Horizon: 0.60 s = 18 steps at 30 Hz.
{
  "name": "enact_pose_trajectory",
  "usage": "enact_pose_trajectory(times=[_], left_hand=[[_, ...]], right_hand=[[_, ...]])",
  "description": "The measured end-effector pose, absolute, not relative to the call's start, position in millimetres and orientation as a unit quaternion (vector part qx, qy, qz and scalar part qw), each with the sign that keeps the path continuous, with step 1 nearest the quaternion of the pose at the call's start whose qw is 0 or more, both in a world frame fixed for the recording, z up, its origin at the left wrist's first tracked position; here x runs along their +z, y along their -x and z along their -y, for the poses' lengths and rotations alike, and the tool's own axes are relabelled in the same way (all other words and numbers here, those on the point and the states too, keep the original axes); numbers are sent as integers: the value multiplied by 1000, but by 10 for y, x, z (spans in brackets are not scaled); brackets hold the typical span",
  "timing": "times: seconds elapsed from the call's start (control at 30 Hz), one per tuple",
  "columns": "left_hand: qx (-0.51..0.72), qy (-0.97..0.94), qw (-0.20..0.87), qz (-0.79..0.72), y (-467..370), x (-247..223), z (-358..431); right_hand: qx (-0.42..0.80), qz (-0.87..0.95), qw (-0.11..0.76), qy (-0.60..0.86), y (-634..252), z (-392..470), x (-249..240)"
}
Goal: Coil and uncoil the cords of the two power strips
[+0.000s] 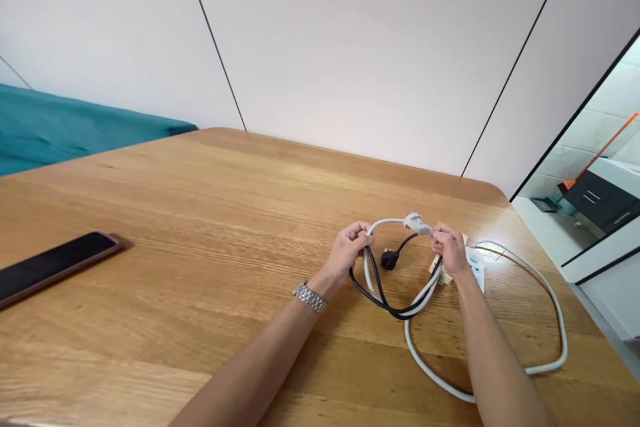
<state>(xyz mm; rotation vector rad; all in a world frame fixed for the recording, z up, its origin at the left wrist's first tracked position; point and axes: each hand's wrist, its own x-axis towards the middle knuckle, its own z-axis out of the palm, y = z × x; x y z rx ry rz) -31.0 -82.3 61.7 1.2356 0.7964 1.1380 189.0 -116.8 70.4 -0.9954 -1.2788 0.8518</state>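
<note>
My left hand (353,247), with a metal watch (310,296) on its wrist, pinches a white cable and a black cable together. The white cable (385,221) arcs from there to a white plug (416,222). Just behind that plug, my right hand (449,248) is closed on the cables. Between my hands the black cable (380,302) sags in a loop beside the white one. A black plug (389,259) hangs or rests between them; I cannot tell which. Partly hidden behind my right hand is a white power strip (475,266).
The wooden table (200,227) has rounded far corners against a white panelled wall (350,67). A phone (55,264) lies at the left. Teal cloth (75,122) shows beyond the left edge. On the right, a doorway reveals an orange-handled broom (600,150) and a dark cabinet (597,197).
</note>
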Motion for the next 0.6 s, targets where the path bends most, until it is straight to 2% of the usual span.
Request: enact_pose_trajectory(times=[0.17,0.3,0.43,0.6], left_hand=[[512,-494,647,-275,305,835,995],[523,-533,620,-242,301,865,1134],[491,-579,583,-291,244,697,1105],[487,-570,577,-323,206,545,995]], right_hand=[[176,695,498,488,-1821,1272,896],[96,718,403,560,-1708,1339,1054],[74,692,279,661,-1706,1384,1110],[87,669,198,711,-1760,1450,1177]])
